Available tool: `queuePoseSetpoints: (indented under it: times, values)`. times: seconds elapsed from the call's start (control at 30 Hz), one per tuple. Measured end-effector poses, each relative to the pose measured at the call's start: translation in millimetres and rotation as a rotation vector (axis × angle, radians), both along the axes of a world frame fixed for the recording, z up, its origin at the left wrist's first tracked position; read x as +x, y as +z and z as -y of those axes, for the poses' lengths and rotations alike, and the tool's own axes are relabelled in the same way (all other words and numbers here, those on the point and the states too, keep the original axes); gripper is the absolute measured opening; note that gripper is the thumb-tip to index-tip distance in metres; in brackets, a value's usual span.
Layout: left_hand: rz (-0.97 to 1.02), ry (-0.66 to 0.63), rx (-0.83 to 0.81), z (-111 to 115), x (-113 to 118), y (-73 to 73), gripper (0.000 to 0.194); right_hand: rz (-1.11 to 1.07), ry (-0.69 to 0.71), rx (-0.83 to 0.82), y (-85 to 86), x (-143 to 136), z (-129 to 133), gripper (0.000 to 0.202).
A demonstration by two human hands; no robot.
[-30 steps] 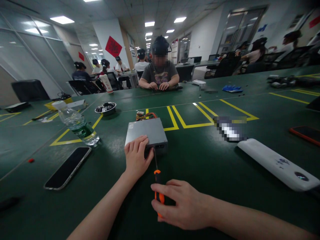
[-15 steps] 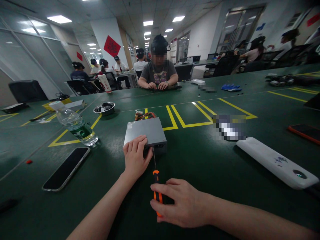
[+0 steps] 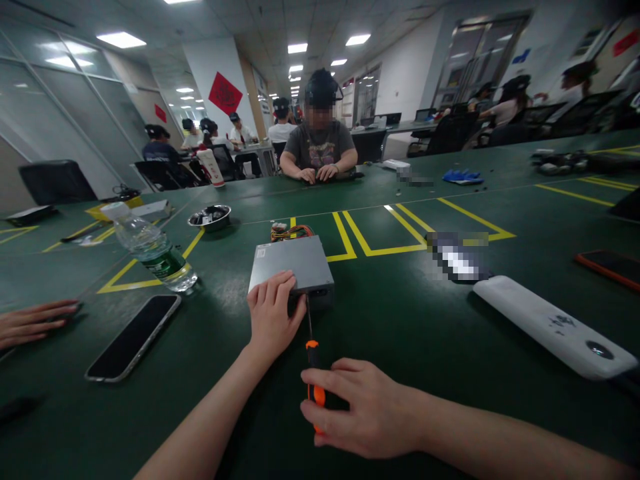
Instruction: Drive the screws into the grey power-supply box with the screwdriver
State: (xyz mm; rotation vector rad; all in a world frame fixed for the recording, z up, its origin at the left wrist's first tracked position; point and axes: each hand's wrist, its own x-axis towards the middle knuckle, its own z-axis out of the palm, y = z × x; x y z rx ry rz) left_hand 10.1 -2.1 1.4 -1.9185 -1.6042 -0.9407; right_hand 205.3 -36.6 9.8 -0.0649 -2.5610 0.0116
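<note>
While fingers grip the screwdriver, both hands stay half-curled

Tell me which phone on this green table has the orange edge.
The far-right phone, beyond the white device. Its rim is orange, while the left phone, near the water bottle, has a pale rim.

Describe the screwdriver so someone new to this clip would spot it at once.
On the green table, find the gray metal box under the left hand. The screwdriver runs from the box's near side to the right hand. Its thin shaft and orange-and-black handle set it apart from the box.
</note>
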Motion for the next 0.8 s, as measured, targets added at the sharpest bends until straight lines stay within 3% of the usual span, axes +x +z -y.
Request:
queuePoseSetpoints:
  times: [0.13,0.27,0.37,0.5,0.7,0.8]
  values:
    - [0.005,-0.003,-0.003,0.4,-0.3,-0.2,0.025,-0.075,-0.015,-0.028,-3.5,2.1,0.2,0.023]
    - [0.005,-0.009,-0.003,1.4,0.0,0.8,0.025,0.001,-0.023,-0.108,-5.1,3.2,1.0,0.027]
    - [0.009,-0.011,-0.005,1.5,0.2,1.1,0.025,0.066,-0.026,-0.073,-2.7,2.3,0.8,0.028]
    - [0.022,-0.008,-0.007,1.1,0.0,-0.2,0.025,-0.032,-0.024,-0.014,-1.8,1.3,-0.9,0.025]
    - [0.026,-0.006,-0.021,1.0,0.2,-0.3,0.024,-0.015,-0.013,-0.103,-4.4,2.1,-0.4,0.031]
    - [0.020,-0.003,-0.017,0.8,0.0,0.1,0.024,0.052,-0.019,-0.065,-2.0,1.7,0.4,0.031]
